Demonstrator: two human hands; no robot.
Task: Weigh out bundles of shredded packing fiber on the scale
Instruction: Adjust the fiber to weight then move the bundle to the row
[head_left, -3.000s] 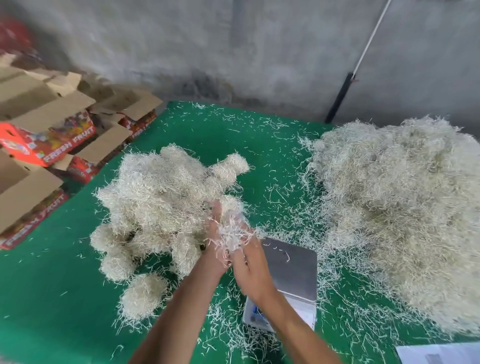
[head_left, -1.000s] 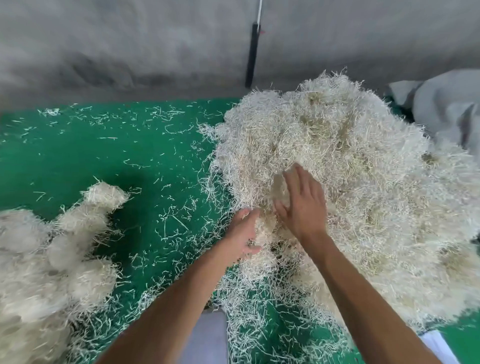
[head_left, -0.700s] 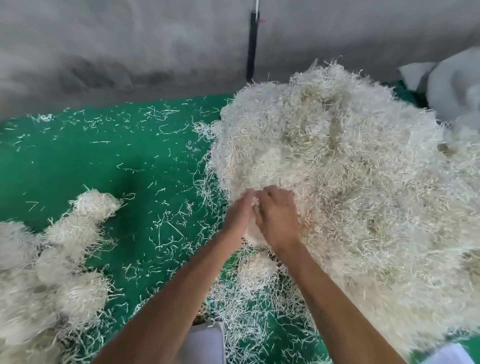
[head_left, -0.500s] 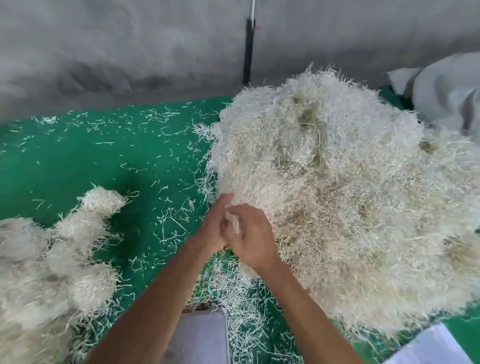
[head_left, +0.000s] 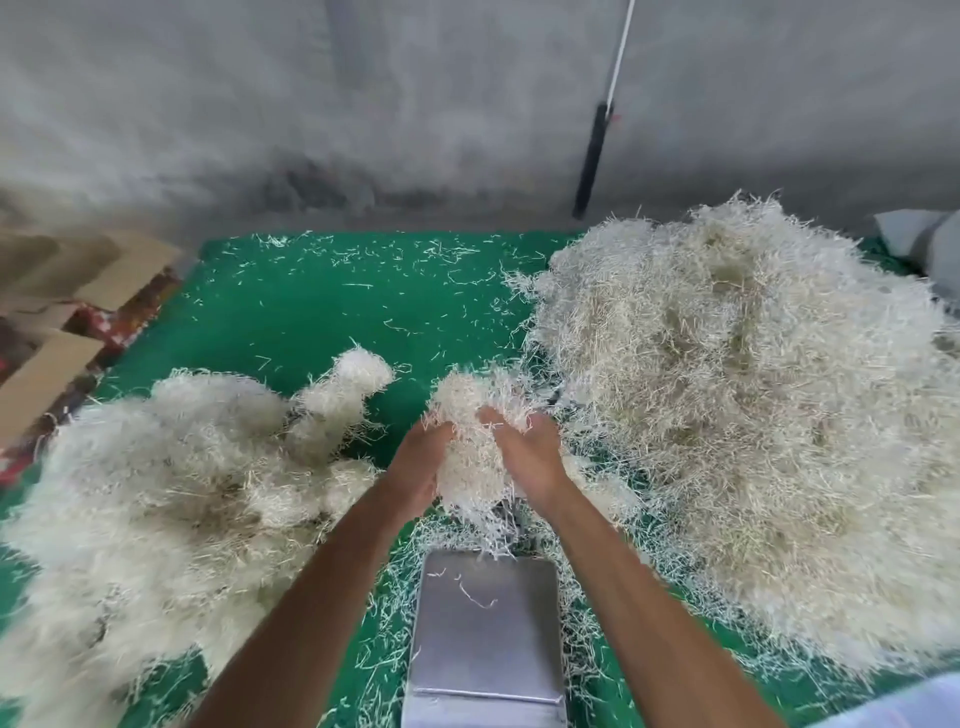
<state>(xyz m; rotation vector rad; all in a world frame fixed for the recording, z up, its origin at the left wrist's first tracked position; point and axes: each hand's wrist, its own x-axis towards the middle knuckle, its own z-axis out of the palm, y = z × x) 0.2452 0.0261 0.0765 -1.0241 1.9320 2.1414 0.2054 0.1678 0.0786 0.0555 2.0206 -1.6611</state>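
Left hand (head_left: 422, 457) and right hand (head_left: 524, 457) cup a pale fluffy clump of shredded packing fiber (head_left: 475, 441) between them, grip curled round its sides, strands dangling just above the flat silver metal scale (head_left: 485, 634) on the green bench (head_left: 311, 317).

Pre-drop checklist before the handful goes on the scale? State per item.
1. Fiber bundle held between left hand and right hand: ok.
2. Bundle above scale pan: not ok, it hangs just beyond the far edge.
3. Pan free of fiber: not ok, a few stray strands lie on it.
4. Scale display readable: cannot tell, out of view.
5. Big loose pile off the pan: ok.
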